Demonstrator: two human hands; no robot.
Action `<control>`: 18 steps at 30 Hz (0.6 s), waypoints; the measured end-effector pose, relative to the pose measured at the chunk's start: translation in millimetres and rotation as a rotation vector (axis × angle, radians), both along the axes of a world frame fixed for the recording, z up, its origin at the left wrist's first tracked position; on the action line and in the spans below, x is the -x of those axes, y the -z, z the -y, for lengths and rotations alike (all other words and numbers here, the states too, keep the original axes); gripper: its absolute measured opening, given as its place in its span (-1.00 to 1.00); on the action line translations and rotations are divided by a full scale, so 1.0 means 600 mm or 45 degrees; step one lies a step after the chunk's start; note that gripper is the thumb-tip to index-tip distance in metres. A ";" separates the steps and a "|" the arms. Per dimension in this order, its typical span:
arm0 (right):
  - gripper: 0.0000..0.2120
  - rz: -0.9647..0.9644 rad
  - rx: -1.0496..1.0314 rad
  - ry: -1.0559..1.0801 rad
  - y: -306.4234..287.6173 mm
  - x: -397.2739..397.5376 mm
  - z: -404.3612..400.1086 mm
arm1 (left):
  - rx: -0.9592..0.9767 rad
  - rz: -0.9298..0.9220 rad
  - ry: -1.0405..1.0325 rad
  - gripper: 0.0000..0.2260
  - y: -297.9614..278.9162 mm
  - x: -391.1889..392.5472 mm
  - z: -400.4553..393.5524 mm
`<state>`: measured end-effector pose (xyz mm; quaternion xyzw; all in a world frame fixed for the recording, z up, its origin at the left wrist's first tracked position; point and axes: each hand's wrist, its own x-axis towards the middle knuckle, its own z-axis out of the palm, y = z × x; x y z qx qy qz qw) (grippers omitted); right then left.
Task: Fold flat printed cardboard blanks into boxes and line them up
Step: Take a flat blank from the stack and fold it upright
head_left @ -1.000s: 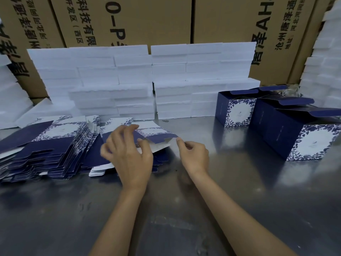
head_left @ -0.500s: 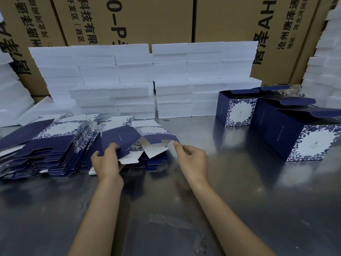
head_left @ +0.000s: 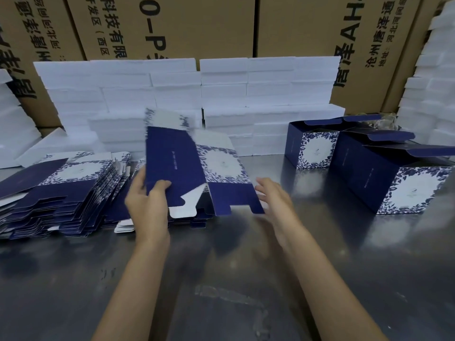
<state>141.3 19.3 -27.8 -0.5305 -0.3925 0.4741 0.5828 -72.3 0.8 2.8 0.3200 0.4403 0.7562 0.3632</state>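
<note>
white foam slabs [head_left: 172, 94], printed brown cartons [head_left: 197, 25], steel table [head_left: 221, 279]

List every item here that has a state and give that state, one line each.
Raised blank: lifted off the pile, upright, partly opened.
Left hand: grips the raised blank's lower left edge.
Right hand: fingers extended, by the blank's right flap; contact unclear.
Blank stacks: flat, unfolded, fanned on the table.
Folded boxes: erected, top flaps open, in a row.
Foam slabs: stacked behind.
</note>
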 end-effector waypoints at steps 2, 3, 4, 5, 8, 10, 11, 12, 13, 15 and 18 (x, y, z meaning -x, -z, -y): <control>-0.71 0.054 0.075 -0.034 -0.006 -0.023 0.001 | 0.071 0.024 0.171 -0.56 0.005 -0.012 -0.003; -0.73 0.120 0.080 -0.042 -0.006 -0.034 -0.001 | 0.104 0.014 0.242 -0.55 0.008 -0.017 -0.004; -0.78 0.183 0.069 -0.052 -0.007 -0.044 -0.001 | 0.129 0.007 0.302 -0.55 0.010 -0.021 -0.005; -0.79 0.237 0.058 -0.075 -0.004 -0.055 -0.001 | 0.144 0.013 0.361 -0.56 0.012 -0.022 -0.005; -0.78 0.231 0.068 -0.110 0.005 -0.075 0.006 | 0.123 0.139 0.632 -0.66 0.019 -0.029 -0.002; -0.68 0.093 0.048 -0.138 0.011 -0.082 0.013 | 0.108 0.214 0.823 -0.75 0.019 -0.040 0.007; -0.61 0.017 0.021 -0.150 0.012 -0.086 0.017 | 0.099 0.245 0.904 -0.71 0.020 -0.044 0.009; -0.54 -0.048 -0.002 -0.143 0.010 -0.089 0.018 | 0.075 0.269 0.977 -0.66 0.020 -0.048 0.009; -0.48 -0.104 -0.018 -0.120 0.009 -0.095 0.020 | 0.044 0.266 1.042 -0.63 0.019 -0.049 0.008; -0.40 -0.208 -0.078 -0.108 0.007 -0.104 0.024 | 0.026 0.193 1.159 -0.61 0.015 -0.049 0.005; -0.39 -0.368 -0.070 -0.138 -0.010 -0.111 0.027 | 0.078 0.123 1.275 -0.61 0.005 -0.063 0.000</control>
